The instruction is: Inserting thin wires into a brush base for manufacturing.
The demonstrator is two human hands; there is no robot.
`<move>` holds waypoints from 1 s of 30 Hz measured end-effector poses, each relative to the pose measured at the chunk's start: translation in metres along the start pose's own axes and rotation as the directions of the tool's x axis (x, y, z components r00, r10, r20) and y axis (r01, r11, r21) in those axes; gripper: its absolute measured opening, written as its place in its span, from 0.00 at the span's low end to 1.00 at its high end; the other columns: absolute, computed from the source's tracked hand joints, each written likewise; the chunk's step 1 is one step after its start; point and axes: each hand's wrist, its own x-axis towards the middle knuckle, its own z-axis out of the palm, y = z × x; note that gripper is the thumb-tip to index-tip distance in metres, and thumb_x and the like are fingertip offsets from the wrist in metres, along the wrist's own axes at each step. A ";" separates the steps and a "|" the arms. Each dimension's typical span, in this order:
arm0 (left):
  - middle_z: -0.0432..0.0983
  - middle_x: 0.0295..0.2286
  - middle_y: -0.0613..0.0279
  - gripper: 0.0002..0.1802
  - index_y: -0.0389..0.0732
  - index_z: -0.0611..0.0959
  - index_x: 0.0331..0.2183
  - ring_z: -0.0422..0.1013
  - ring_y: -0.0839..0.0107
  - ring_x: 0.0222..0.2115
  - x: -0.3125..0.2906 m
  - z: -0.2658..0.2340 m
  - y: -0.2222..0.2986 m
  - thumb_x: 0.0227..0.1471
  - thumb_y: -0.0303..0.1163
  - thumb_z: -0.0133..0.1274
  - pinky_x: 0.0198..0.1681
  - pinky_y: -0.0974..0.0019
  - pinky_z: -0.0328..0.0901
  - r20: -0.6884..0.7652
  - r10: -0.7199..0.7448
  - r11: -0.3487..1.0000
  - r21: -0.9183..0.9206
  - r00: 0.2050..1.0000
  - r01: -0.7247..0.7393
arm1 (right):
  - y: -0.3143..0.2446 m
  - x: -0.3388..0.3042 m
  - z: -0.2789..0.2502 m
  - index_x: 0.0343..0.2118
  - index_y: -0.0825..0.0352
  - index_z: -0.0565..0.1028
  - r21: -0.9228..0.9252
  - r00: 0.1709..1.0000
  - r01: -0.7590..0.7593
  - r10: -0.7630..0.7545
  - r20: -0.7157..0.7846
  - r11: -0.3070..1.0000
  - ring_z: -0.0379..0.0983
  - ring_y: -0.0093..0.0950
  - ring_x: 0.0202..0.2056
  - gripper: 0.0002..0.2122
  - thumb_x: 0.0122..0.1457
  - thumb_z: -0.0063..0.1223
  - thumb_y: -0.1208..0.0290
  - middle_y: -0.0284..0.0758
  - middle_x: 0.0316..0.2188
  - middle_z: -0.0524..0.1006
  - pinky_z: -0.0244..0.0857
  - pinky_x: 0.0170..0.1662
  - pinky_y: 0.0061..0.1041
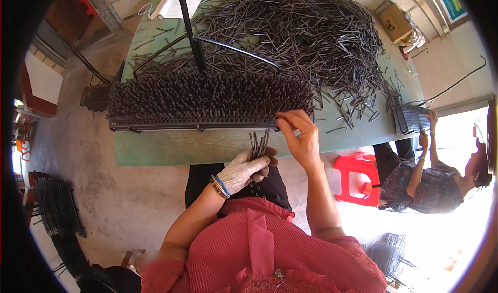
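My left hand (243, 173), in a pale work glove, is closed around a small bunch of short dark rods (259, 143) that stick up from the fist. Just beyond it, along the table's near edge, lies a long dark rack (207, 100) set with many upright rods, a row of round holes running along its front strip. My bare right hand (302, 140) reaches to the right end of that front strip. Its thumb and forefinger are pinched together there; whatever is between them is too small to make out.
A large heap of loose dark rods (311, 38) covers the far part of the green table (171, 150). Black frame bars (193, 33) rise behind the rack. At the right, another person (430, 181) handles a similar rack (412, 117) beside a red stool (358, 179). An open notebook (179, 3) lies far left.
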 end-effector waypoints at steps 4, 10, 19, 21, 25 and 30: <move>0.74 0.31 0.69 0.17 0.39 0.74 0.48 0.64 0.85 0.23 -0.004 0.007 0.013 0.60 0.36 0.46 0.23 0.81 0.58 0.088 -0.013 0.990 0.144 0.996 0.000 | 0.000 -0.018 -0.007 0.40 0.72 0.78 0.140 0.862 -0.418 0.343 0.374 0.898 0.71 0.18 0.31 0.10 0.59 0.56 0.72 0.32 0.30 0.78 0.66 0.33 0.18; 0.73 0.26 0.71 0.19 0.40 0.74 0.48 0.62 0.86 0.19 0.001 0.015 0.007 0.61 0.40 0.45 0.19 0.82 0.53 0.039 0.005 0.988 0.155 0.999 -0.011 | 0.006 -0.025 -0.012 0.37 0.75 0.77 0.488 0.719 -0.694 0.491 0.491 0.529 0.72 0.19 0.30 0.09 0.59 0.57 0.73 0.32 0.28 0.79 0.67 0.35 0.20; 0.73 0.33 0.64 0.19 0.38 0.71 0.50 0.59 0.86 0.21 0.009 0.007 -0.004 0.61 0.37 0.46 0.19 0.82 0.52 0.045 0.016 1.000 -0.007 0.999 -0.016 | 0.016 -0.002 -0.022 0.40 0.73 0.76 0.475 0.885 -0.446 0.451 0.111 0.759 0.73 0.19 0.35 0.09 0.60 0.54 0.75 0.32 0.30 0.79 0.67 0.42 0.19; 0.72 0.33 0.65 0.20 0.38 0.71 0.51 0.59 0.86 0.20 0.009 0.008 -0.004 0.61 0.38 0.47 0.20 0.81 0.52 0.012 -0.004 1.000 0.004 1.000 0.004 | 0.018 0.006 -0.019 0.41 0.72 0.76 0.357 0.928 -0.364 0.370 0.053 0.860 0.73 0.19 0.35 0.08 0.60 0.53 0.76 0.33 0.30 0.79 0.66 0.42 0.19; 0.73 0.32 0.65 0.18 0.38 0.72 0.50 0.60 0.87 0.21 0.009 0.010 -0.004 0.61 0.36 0.46 0.20 0.82 0.53 -0.014 -0.008 1.000 0.024 1.000 0.008 | 0.022 0.013 -0.011 0.40 0.70 0.77 0.206 0.970 -0.231 0.242 -0.031 0.951 0.73 0.20 0.32 0.08 0.56 0.56 0.77 0.34 0.30 0.79 0.66 0.39 0.20; 0.73 0.32 0.65 0.17 0.39 0.72 0.49 0.61 0.88 0.21 0.007 0.007 -0.005 0.61 0.36 0.46 0.19 0.82 0.53 -0.016 -0.007 1.000 0.012 1.000 0.007 | 0.029 0.012 -0.001 0.40 0.70 0.76 0.329 0.952 -0.273 0.303 -0.044 0.904 0.73 0.19 0.32 0.08 0.58 0.56 0.76 0.34 0.30 0.80 0.66 0.39 0.19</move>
